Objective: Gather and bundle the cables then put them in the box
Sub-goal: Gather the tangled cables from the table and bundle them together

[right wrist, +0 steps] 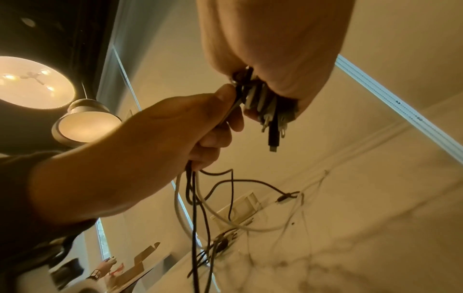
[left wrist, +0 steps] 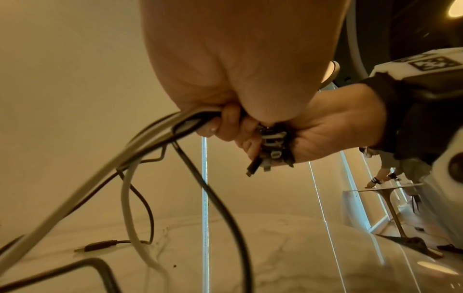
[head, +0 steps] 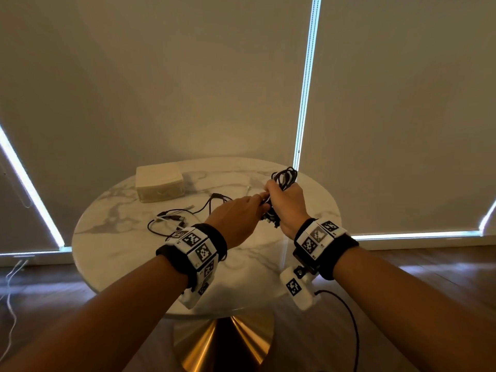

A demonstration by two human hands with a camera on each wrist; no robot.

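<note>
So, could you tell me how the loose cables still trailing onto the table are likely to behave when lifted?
Probably floppy: the loose cables sag in curves from the left hand to the table. Likely to snag, since black and white strands cross. Their plugs would probably dangle and swing.

No readable text, label, brand or number shows anywhere; the wristbands carry only black-and-white square marker patterns.

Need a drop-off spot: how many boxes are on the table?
1. The box sits at the table's far left, beyond the cables lying loose. The left hand and right hand hide a little tabletop.
</note>
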